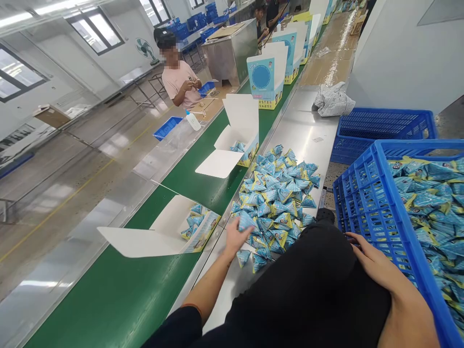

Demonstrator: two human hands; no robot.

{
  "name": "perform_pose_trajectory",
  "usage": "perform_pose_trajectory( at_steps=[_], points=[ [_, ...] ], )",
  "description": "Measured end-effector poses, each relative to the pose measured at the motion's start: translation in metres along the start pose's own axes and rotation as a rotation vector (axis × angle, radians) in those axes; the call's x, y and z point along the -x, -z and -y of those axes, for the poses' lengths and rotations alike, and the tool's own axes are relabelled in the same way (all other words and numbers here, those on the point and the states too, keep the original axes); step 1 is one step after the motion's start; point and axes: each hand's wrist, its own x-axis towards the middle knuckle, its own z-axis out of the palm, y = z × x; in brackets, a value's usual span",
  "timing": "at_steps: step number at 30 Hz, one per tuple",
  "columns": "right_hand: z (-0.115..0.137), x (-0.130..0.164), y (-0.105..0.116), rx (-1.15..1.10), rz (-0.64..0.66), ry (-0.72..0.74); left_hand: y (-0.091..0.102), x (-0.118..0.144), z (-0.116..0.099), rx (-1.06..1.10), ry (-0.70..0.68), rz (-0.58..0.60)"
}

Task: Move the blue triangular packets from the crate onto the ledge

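Observation:
My left hand (236, 240) is at the near-left side of a pile of blue-and-yellow pyramid-shaped packets (279, 193) on the metal table. Its thumb and fingers close around one striped blue packet (246, 221). Stretched fingers of my right hand (373, 258) rest against my black-clad knee (322, 261), with nothing in them. Left of the pile, an open white-lined carton (170, 237) holds several packets on the green conveyor belt (119, 285). Farther along the belt, another open carton (241, 121) also has packets inside.
A blue crate (384, 193) full of packets stands at my right, with another blue crate (384, 121) behind it. A striped cloth bundle (333, 100) lies on the table. Upright display boxes (266, 77) line the far belt. Across it, a person (179, 79) sits near a white bottle (193, 121).

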Motion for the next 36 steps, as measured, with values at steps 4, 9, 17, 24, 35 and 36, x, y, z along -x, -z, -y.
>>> perform_pose_trajectory(
  at_steps=[4,9,17,24,35,36],
  points=[
    [0.002,-0.001,0.001,0.009,-0.016,0.003,-0.005,-0.004,-0.015,-0.01,-0.042,-0.098],
    [0.004,0.0,0.004,0.0,0.009,0.005,-0.007,-0.014,-0.022,-0.043,-0.132,-0.179],
    [0.011,0.0,0.006,0.024,0.015,-0.004,-0.014,-0.012,-0.04,0.154,-0.067,-0.214],
    [0.024,0.001,0.013,-0.01,0.034,-0.054,-0.033,-0.014,-0.059,0.705,0.366,-0.188],
    [0.012,-0.003,0.007,-0.055,0.004,-0.025,-0.048,-0.012,-0.068,1.09,0.616,0.053],
    [0.014,-0.002,0.007,-0.049,0.007,-0.022,-0.047,-0.013,-0.067,1.097,0.62,0.045]
  ],
)
